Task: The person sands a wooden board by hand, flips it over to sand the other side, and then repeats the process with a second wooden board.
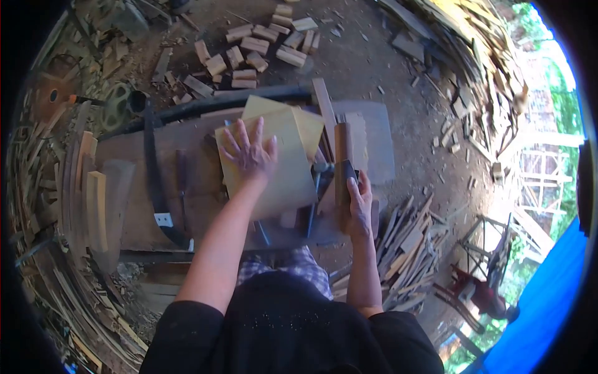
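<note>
My left hand (252, 153) lies with fingers spread on a square, pale yellow board (274, 177). Under its far edge, more yellow sheets (308, 128) stick out at angles. My right hand (359, 202) is closed at the lower part of a long brown wooden piece (343, 140), its thumb against a dark block (346, 174) there. Between the board and this piece lies a hammer (322, 167), its handle pointing toward me. A narrow wooden strip (324, 106) extends beyond the far edge of the workbench.
The wooden workbench (140, 212) carries a long dark curved bar (157, 181) and a thin screwdriver-like tool (182, 174). Cut wood blocks (255, 45) lie on the ground beyond. Scrap sticks (408, 243) are heaped at right, planks (96, 209) stand at left, and a blue tarp (548, 287) hangs far right.
</note>
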